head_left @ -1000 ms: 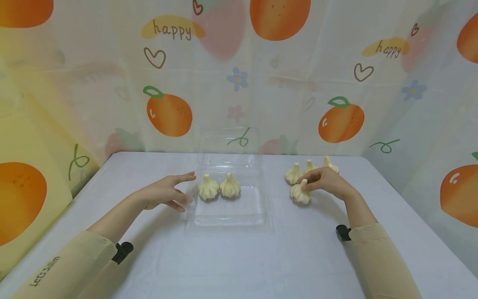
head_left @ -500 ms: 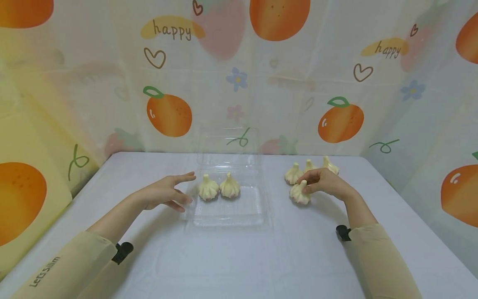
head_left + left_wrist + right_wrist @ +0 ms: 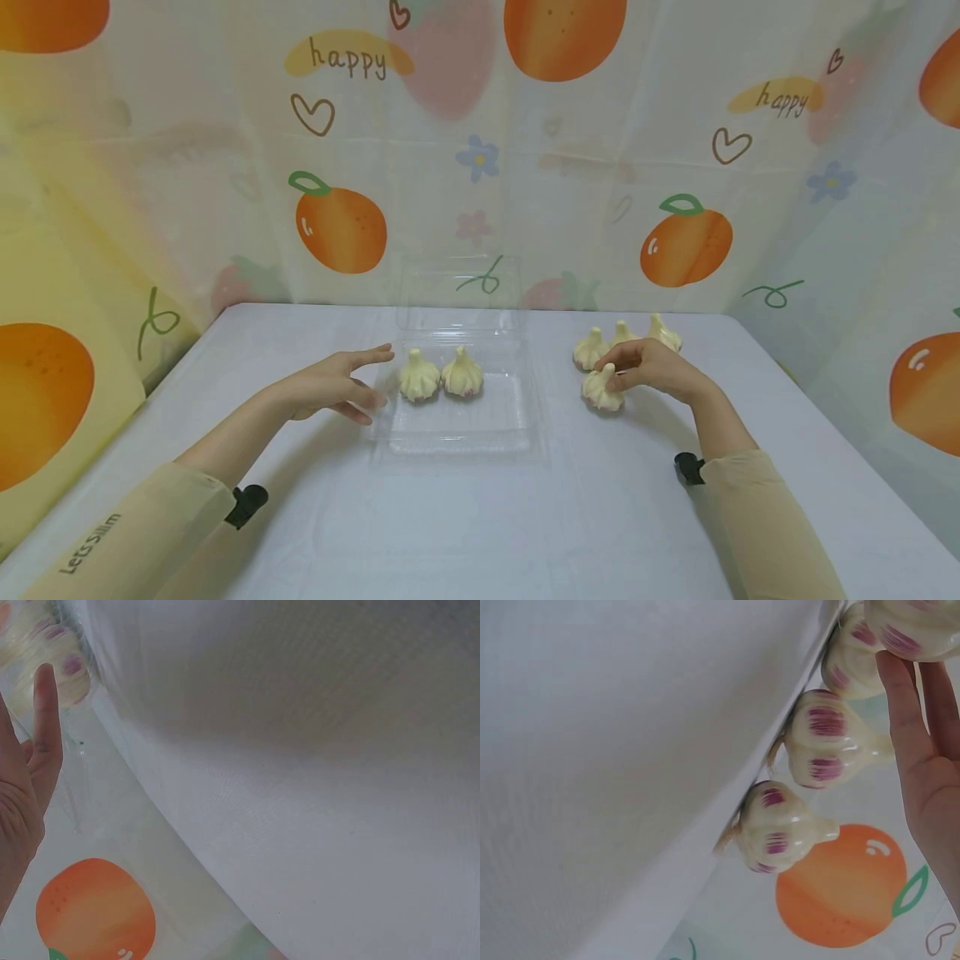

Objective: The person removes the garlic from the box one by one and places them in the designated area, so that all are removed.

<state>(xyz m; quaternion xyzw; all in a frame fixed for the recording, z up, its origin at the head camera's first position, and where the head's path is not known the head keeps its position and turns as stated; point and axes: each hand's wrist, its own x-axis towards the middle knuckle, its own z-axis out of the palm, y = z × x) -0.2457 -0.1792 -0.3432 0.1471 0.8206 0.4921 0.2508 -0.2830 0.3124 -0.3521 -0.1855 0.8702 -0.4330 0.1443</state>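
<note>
With my right hand (image 3: 660,367) I pinch a cream-coloured garlic bulb (image 3: 602,390), its stem pointing up. In the right wrist view that garlic bulb (image 3: 919,630) shows purple streaks and is cut off by the frame's edge. Behind the right hand stand several more garlic bulbs (image 3: 590,349), partly covered by the fingers. My left hand (image 3: 330,387) has its fingers spread at the left side of a clear plastic box (image 3: 465,442); whether they touch it is hard to tell. Inside the box, two garlic bulbs (image 3: 462,373) sit side by side at the back left.
The box's clear lid (image 3: 457,292) stands raised at the back. A white cloth covers the table (image 3: 450,533). Behind it hangs a curtain (image 3: 555,200) printed with oranges. Each wrist wears a small black device (image 3: 247,506).
The garlic bulb in my right hand has sunk very slightly, along with the fingertips. My left hand and the box have stayed in place.
</note>
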